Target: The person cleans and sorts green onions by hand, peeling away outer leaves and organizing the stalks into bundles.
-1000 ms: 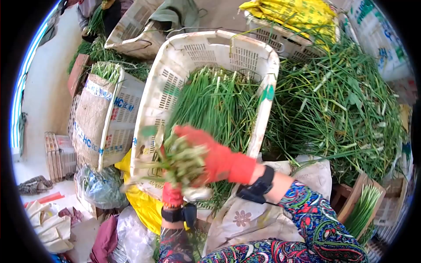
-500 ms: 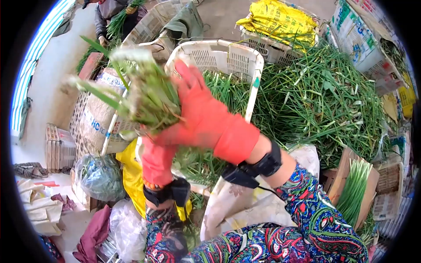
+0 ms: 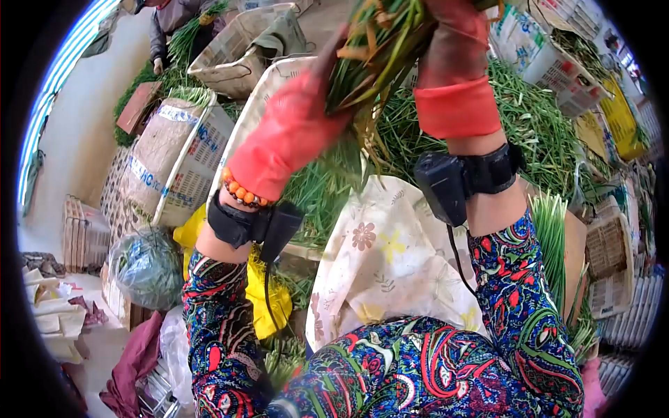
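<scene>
Both of my hands wear red rubber gloves and are raised over the heap of greens. My left hand is closed round a bunch of chives, a tangle of long green leaves with some yellowed and brown ones. My right hand grips the same bunch from the other side near the top edge; its fingertips are out of sight. Loose leaves dangle below the bunch, blurred by motion. Beneath them lies a pile of loose green leaves. A flowered cloth covers my lap.
A white plastic basket holding greens stands in front of me. A neat bundle of green stalks is at right. Left are a wrapped crate and a clear bag of greens. Another person holds greens at upper left.
Both hands have moved up and right with the bunch, and they have spread apart. The bunch's pale ends, which pointed left, no longer show. My view has shifted a little.
</scene>
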A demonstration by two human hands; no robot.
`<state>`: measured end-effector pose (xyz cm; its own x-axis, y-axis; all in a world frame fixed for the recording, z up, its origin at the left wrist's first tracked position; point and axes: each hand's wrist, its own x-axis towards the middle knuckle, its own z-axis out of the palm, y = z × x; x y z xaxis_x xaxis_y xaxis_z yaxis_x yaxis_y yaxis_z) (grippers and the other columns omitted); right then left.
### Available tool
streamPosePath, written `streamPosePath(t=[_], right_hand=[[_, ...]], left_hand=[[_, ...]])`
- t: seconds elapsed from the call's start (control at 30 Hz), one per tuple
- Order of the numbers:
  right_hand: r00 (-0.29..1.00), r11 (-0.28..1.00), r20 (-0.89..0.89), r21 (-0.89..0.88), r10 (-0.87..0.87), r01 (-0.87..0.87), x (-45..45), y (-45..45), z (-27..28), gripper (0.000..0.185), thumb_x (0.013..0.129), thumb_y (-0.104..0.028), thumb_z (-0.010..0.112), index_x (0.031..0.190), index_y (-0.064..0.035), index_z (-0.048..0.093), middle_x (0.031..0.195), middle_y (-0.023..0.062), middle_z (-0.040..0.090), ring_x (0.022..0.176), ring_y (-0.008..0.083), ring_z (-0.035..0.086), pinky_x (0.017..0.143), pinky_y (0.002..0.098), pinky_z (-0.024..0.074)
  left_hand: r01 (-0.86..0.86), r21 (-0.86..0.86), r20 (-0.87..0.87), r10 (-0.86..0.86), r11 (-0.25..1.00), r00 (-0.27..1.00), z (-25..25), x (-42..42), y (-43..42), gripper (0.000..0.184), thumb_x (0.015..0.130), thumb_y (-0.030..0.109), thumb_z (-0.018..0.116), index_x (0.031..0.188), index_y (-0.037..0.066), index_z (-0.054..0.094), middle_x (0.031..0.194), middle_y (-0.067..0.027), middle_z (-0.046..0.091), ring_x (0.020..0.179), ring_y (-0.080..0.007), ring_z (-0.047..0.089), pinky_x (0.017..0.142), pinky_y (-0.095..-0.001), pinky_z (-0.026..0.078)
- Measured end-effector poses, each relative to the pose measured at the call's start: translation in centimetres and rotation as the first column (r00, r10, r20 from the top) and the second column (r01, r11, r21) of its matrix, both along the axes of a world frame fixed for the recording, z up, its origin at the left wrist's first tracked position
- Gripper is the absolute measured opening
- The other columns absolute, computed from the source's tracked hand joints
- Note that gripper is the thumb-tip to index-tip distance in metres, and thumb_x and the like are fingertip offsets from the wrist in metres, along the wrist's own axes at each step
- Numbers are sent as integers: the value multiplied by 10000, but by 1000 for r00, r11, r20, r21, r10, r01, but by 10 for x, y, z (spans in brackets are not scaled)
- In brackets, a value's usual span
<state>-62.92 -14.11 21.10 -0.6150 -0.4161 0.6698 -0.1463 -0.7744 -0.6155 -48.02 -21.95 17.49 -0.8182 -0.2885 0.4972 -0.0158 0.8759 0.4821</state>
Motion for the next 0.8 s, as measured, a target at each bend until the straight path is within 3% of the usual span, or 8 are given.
streamPosePath(t=[0.07,0.23,0.4,0.43,0.57,0.6,0.73,0.8], right_hand=[[983,999,176,-3,45,-45,-7,9,-3,184,775,-184,634,905,-54,633,757,18,610,651,141,581,559,281,490],[934,974,305,-182,187,-136,-32,10,-29,252,778,-250,635,946,-64,617,840,28,614,706,167,595,584,314,519],[898,956,363,-242,248,-166,-46,8,-49,230,791,-258,620,953,-95,612,824,11,620,709,180,603,603,332,521],[930,976,341,-205,137,-69,-58,12,-50,218,794,-224,606,950,-72,620,947,59,622,896,195,593,784,355,500],[899,987,436,-116,-49,110,-70,16,-42,255,836,-288,531,977,-88,603,953,43,619,842,203,592,764,350,495],[896,986,440,-122,-50,115,-70,17,-38,254,836,-286,531,978,-89,603,953,42,619,841,203,592,764,349,494],[890,982,455,-154,-27,109,-62,14,-28,249,835,-281,533,981,-91,602,953,41,619,837,201,591,764,347,490],[882,981,470,-164,-18,107,-54,13,-26,247,835,-278,535,982,-92,601,953,40,619,834,200,590,764,346,489]], left_hand=[[82,-83,-175,-96,993,980,-45,3,-23,617,776,94,569,1333,152,310,1092,-170,546,1022,-335,520,843,-377,435],[-70,-122,-42,65,990,997,-115,34,-51,374,792,99,558,1159,98,490,902,-186,590,855,-345,564,727,-374,457],[-193,-45,64,196,980,978,-104,51,-37,292,817,141,549,1098,71,523,848,-190,590,815,-344,567,682,-375,455],[-205,6,84,204,979,975,-101,55,-37,294,821,148,547,1103,68,522,848,-193,588,812,-342,568,678,-374,455],[-282,139,103,269,949,957,-154,82,-75,327,830,185,549,1114,28,507,876,-203,595,820,-321,587,713,-356,453],[-336,147,277,287,930,917,-159,90,-82,455,787,237,609,1155,3,481,994,-218,584,916,-316,577,778,-345,450],[-305,458,622,-56,835,781,-178,103,-81,814,649,352,722,1286,-1,357,1244,-223,446,1142,-314,448,961,-343,358],[-194,367,593,-68,910,802,-184,87,-65,830,650,368,716,1297,6,341,1263,-228,423,1172,-314,418,982,-340,334]])
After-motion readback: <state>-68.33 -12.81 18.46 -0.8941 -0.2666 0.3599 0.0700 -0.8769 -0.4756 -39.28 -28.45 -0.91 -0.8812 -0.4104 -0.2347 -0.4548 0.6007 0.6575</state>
